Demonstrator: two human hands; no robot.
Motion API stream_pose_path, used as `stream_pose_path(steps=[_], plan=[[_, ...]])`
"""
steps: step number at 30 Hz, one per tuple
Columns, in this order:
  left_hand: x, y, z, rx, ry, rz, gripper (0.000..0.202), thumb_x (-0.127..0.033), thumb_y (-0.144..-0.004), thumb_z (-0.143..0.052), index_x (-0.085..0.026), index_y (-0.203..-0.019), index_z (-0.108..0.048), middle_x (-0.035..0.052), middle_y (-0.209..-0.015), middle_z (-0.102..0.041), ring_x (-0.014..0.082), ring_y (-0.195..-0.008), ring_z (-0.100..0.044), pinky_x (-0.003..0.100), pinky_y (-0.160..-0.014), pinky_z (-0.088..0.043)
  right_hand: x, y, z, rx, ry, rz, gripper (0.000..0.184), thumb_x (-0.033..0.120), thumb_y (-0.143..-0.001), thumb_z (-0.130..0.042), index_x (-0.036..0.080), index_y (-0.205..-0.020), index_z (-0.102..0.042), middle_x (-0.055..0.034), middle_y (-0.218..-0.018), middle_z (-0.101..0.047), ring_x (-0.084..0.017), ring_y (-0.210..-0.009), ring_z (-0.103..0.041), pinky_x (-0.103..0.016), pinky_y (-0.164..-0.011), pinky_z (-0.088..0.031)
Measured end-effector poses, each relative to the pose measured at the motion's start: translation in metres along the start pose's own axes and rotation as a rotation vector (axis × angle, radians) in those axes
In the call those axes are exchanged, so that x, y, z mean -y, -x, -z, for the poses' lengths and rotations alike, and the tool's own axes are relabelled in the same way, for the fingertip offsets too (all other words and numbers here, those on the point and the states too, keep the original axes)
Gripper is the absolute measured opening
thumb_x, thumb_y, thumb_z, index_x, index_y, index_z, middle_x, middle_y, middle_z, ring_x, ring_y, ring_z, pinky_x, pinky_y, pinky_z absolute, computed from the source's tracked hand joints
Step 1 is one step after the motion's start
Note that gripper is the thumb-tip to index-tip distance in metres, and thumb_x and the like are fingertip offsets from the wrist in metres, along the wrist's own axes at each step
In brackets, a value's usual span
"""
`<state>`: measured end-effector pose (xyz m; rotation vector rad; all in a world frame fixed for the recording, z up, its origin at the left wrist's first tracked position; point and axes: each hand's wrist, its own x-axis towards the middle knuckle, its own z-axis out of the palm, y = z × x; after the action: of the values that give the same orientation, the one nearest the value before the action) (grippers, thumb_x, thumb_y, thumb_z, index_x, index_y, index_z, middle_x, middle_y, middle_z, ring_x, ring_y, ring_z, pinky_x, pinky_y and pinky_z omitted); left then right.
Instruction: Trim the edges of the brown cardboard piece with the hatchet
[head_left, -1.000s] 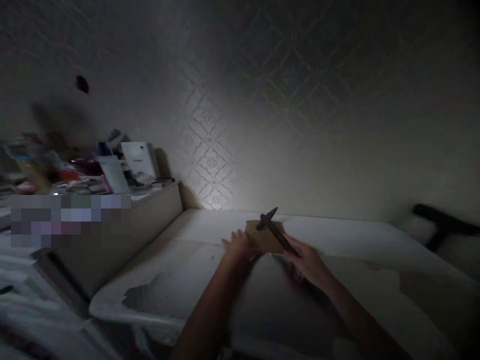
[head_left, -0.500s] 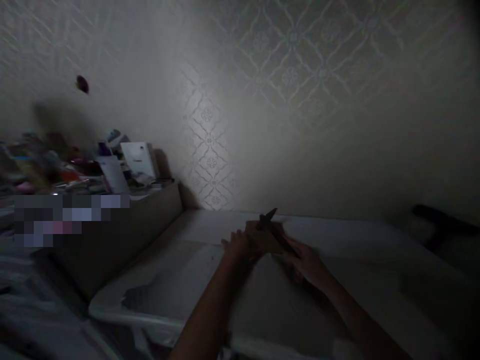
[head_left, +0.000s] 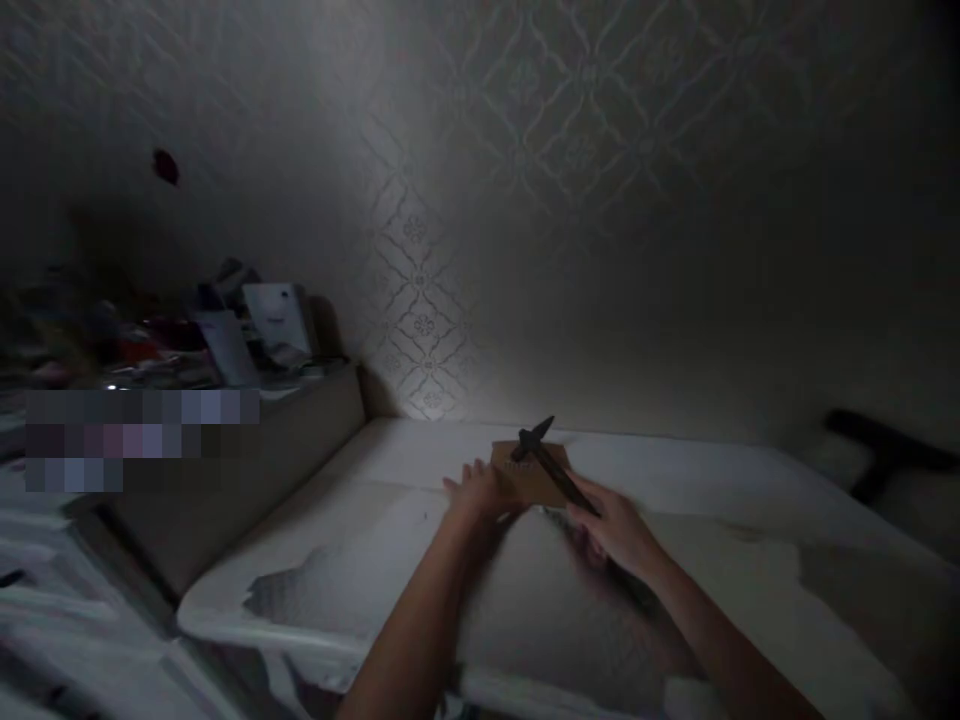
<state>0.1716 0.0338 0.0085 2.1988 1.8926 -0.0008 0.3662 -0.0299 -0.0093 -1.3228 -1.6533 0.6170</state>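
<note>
My right hand (head_left: 611, 525) is closed around the handle of a small dark hammer (head_left: 555, 468). The hammer's head, pointed at one end, lies over the top of a flat brown piece (head_left: 517, 487) with faint raised lettering. I cannot tell whether the head touches it or what the piece is made of. At its left edge my left hand (head_left: 478, 490) grips the piece, with several fingertips showing on the far left and the thumb side hidden. Both hands are over a white table (head_left: 375, 560).
A patch of worn, greyish covering (head_left: 292, 590) marks the table's front left. A cabinet (head_left: 247, 480) on the left bears clutter and a white box (head_left: 277, 318). A dark, blurred object (head_left: 889, 440) stands at the right. Behind is a patterned wall (head_left: 525, 250).
The wall and the cabinet clutter look darker, while the tabletop, brown piece and hands look brighter, so the lettering shows more. Hands and hammer stay in nearly the same place.
</note>
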Motion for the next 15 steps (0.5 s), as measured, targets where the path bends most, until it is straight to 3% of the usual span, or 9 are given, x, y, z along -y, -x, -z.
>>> stream_pose_path(steps=[6, 11, 15], plan=[[0.0018, -0.0027, -0.0027, -0.012, 0.007, 0.001, 0.084, -0.068, -0.073, -0.053, -0.025, -0.142, -0.031, 0.0158, -0.152, -0.030, 0.0369, -0.139, -0.023, 0.063, -0.104, -0.025, -0.0010, 0.0004, -0.0008, 0.043, -0.044, -0.060, 0.054, 0.031, -0.077, -0.054, 0.018, -0.129, -0.059, -0.0008, -0.068, -0.069, -0.018, -0.059, -0.065, -0.027, -0.054, -0.053], [0.0019, -0.0023, -0.0021, 0.010, 0.016, 0.007, 0.087, -0.071, -0.073, -0.052, -0.024, -0.143, -0.031, 0.0169, -0.155, -0.022, 0.0373, -0.141, -0.018, 0.065, -0.105, -0.021, -0.0006, 0.0007, -0.0003, 0.018, -0.055, -0.069, 0.055, 0.033, -0.077, -0.054, 0.017, -0.130, -0.059, -0.0011, -0.069, -0.069, -0.017, -0.057, -0.063, -0.025, -0.053, -0.051], [0.0012, -0.0006, -0.0001, 0.004, 0.009, -0.002, 0.087, -0.071, -0.073, -0.050, -0.022, -0.143, -0.031, 0.0175, -0.154, -0.024, 0.0370, -0.140, -0.020, 0.065, -0.104, -0.021, -0.0013, 0.0004, 0.0003, 0.050, -0.048, -0.093, 0.058, 0.033, -0.077, -0.054, 0.015, -0.132, -0.056, -0.0006, -0.067, -0.068, -0.016, -0.054, -0.062, -0.025, -0.050, -0.050]])
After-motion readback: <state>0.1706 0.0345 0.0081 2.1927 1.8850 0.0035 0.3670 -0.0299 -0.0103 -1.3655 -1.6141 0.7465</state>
